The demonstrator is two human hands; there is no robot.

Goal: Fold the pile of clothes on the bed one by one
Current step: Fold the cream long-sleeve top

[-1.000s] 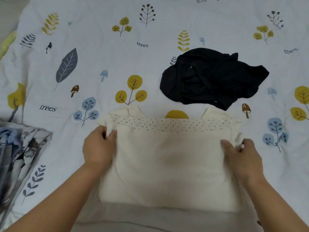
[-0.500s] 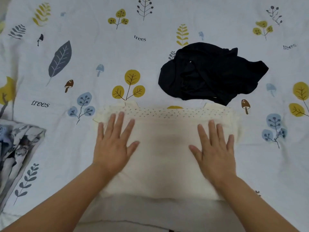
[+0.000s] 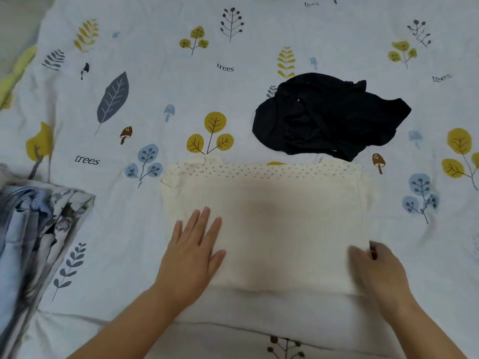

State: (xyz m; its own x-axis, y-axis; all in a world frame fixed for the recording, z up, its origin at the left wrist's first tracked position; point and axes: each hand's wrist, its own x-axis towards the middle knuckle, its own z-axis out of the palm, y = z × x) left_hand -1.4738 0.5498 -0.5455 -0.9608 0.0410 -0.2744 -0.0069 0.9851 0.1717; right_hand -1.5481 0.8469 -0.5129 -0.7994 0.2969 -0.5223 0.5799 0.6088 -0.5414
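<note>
Two garments and a side stack lie on the printed bedspread (image 3: 259,47), which fills nearly the whole view. Next in size, the cream garment (image 3: 269,229) sits in the middle near the person, already doubled into a broad rectangle with a speckled band along its far edge. Beyond it and a little to the right, apart from it, the black garment (image 3: 329,117) lies crumpled and unfolded. At the left edge a stack of blue and patterned fabric (image 3: 39,224) appears to be finished pieces, though only part of it shows. The left hand (image 3: 191,257) lies flat on the cream garment's near left part, fingers straight and spread, pressing rather than gripping. The right hand (image 3: 373,268) is at the near right edge and blurred; its thumb looks tucked against the fabric's side, but I cannot tell whether it pinches the edge. The step in hand seems to be smoothing and setting up a crosswise fold; that would call for lifting one side over while the flat hand anchors the cloth.
</note>
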